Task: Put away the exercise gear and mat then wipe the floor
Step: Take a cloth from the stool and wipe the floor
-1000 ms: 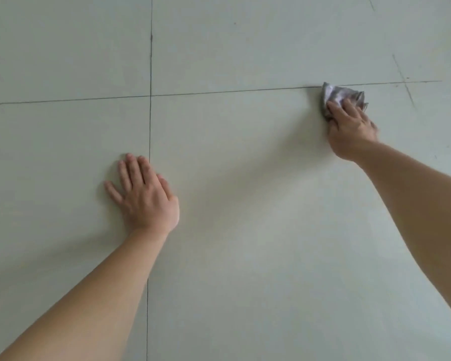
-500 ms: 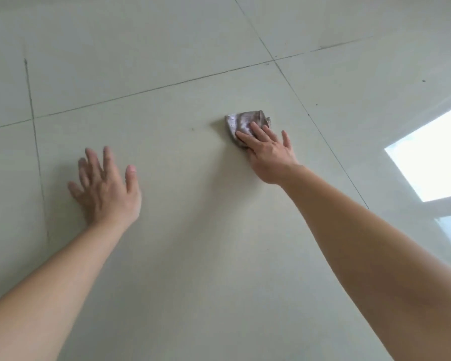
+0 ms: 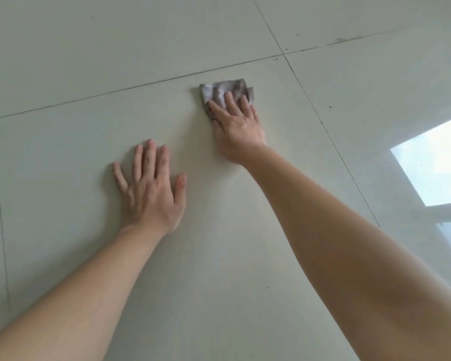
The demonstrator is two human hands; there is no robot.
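A crumpled grey cloth (image 3: 225,90) lies on the pale tiled floor (image 3: 63,157), just below a dark grout line. My right hand (image 3: 236,126) presses flat on the cloth's near half, fingers spread over it. My left hand (image 3: 151,188) rests palm down on the bare tile, fingers apart, nothing under it, about a hand's width to the left of and nearer than the right hand. No exercise gear or mat is in sight.
Dark grout lines (image 3: 130,87) cross the floor, with several small dark specks (image 3: 330,106) to the right. A bright window reflection (image 3: 435,165) shines on the tiles at the right edge.
My right hand has slid the cloth leftwards across the tile, nearer my left hand. The view has swung right, bringing the window reflection into sight. My left hand stays flat.
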